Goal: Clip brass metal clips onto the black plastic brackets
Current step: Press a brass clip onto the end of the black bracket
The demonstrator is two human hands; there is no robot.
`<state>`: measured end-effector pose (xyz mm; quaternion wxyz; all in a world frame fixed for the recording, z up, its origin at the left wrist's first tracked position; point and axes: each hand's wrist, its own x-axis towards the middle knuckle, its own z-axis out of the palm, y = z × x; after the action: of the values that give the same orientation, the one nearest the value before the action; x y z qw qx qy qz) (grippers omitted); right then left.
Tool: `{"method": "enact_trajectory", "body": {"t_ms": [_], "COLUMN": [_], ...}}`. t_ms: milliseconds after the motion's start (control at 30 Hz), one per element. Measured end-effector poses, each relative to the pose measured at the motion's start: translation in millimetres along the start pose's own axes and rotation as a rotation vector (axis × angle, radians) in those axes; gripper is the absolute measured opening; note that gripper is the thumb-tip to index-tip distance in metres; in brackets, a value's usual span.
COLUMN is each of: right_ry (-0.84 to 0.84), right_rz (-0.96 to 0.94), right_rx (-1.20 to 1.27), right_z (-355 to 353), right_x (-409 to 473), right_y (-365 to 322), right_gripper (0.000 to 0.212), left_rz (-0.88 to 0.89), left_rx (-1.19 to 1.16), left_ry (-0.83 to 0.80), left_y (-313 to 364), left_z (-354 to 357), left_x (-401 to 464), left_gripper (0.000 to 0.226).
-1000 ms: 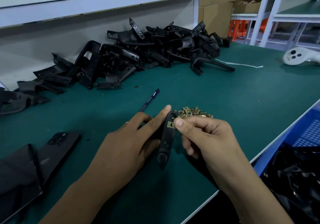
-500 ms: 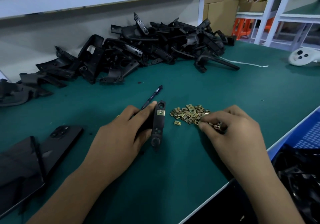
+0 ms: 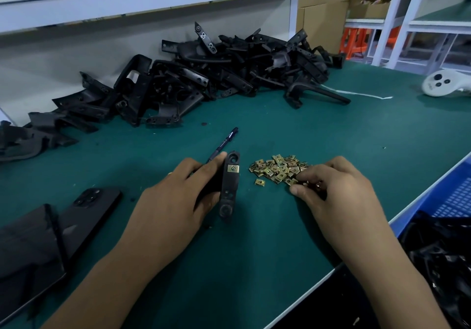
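Left hand [image 3: 175, 201] wrapped around a black bracket [image 3: 229, 183] near the table's [image 3: 254, 265] front edge, one brass clip [image 3: 233, 168] already on it. Right hand [image 3: 331, 188] curled, fingertips pinching into the clip pile [image 3: 277, 168] just right of the bracket.

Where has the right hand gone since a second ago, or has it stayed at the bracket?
Yes, it moved. The right hand left the bracket held by the left hand and shifted right to the brass clip pile, fingers picking at its right edge.
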<state>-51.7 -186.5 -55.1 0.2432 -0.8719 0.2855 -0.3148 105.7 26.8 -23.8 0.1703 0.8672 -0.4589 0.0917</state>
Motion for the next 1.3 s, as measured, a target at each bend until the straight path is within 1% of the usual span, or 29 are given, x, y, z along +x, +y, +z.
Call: {"method": "enact_trajectory", "body": {"t_ms": [167,233,433,533,600,700,800,867,967,1067,1300], "right_ry": [-0.011,-0.021,0.033,0.112,0.127,0.043,-0.119,-0.230,-0.324,-0.328,-0.347], "right_rz": [-0.010,-0.005,-0.124,-0.116,-0.043,0.064,0.117,0.151,0.177,0.169,0.146], "right_rx": [-0.002,0.001,0.016,0.138,0.334,0.717,1.085,1.210,1.265,1.271,1.256], "right_z": [1.2,1.0,1.3,-2.5,-5.5,-7.6,-4.9,-0.7,3.1,3.0,2.8], "right_x": [-0.5,-2.0,-3.7,-3.8,-4.0,-4.4,-8.6,-12.4,-14.7,-14.1,-14.4], "right_y": [-4.0,-5.1,-7.4,-9.5,-11.1,-19.3,-34.7,-43.9,-51.4,-53.1,-52.4], "right_gripper": [0.008,0.009,0.004,0.005,0.008,0.011,0.007,0.007,0.007,0.006,0.006], "left_rz": [0.011,0.014,-0.002,0.005,0.010,0.013,0.017,0.038,0.058,0.070,0.083], "left_rx": [0.005,0.001,-0.009,-0.007,-0.007,-0.020,-0.045,-0.054,-0.060,-0.048,-0.057], "left_ry": [-0.016,-0.016,-0.001,-0.005,-0.008,0.006,0.029,0.051,0.083,0.093,0.115], "left_y": [3.4,3.8,0.6,0.7,1.6,2.9,5.1,6.7,8.9,10.4,11.1], "left_z": [-0.5,0.3,1.0,1.4,1.2,0.7,0.6,0.7,0.1,-1.0,-2.2], "left_x": [-0.1,-0.1,0.0,0.1,0.1,0.1,0.4,0.5,0.7,0.4,-0.9], "left_gripper": [0.063,0.063,0.063,0.063,0.064,0.063,0.062,0.060,0.055,0.059,0.061]}}
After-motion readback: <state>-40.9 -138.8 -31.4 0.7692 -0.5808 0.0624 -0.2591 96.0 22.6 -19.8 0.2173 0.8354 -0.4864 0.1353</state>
